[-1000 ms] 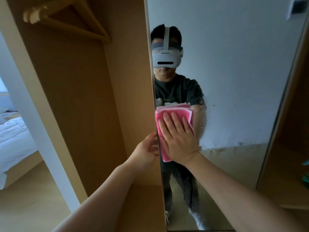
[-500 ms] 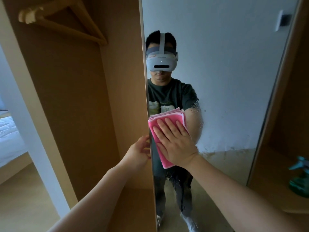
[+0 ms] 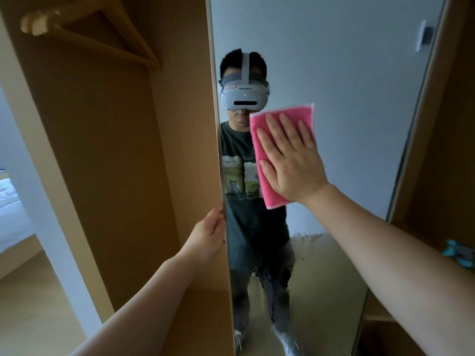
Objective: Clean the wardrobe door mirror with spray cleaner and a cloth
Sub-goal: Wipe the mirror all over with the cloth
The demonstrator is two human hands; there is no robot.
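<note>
The right hand [image 3: 290, 160] lies flat on the pink cloth [image 3: 271, 197], fingers straight and spread, palm pressing it against the mirror [image 3: 347, 124]; this grip is wide and holds nothing by curling, the cloth being pinned by pressure alone. The cloth is folded into an oblong with its long side running roughly up and down, tilted a little to the left at the top; it sits at about chest-to-chin height of the person's reflection, nearer the mirror's left edge than its right.

The left hand [image 3: 208, 237] is lower and to the left, its grip narrow, fingers wrapped round the free edge of the wardrobe door [image 3: 218, 150]; it appears to steady the door against the push of the wiping hand.

The mirror stands tall and narrow, its long axis vertical. A patch of wet droplets [image 3: 272, 268] clings to the glass well below the cloth, about the reflected legs; the glass around and above the cloth looks dry. So the unwiped spray lies straight down from the right hand, and I judge the next stroke calls for a downward sweep along the mirror's length; the right hand, already on the glass, is the one placed for it.

A blurred teal thing [image 3: 460, 255] on a shelf at the far right may be the spray bottle; I cannot tell.
</note>
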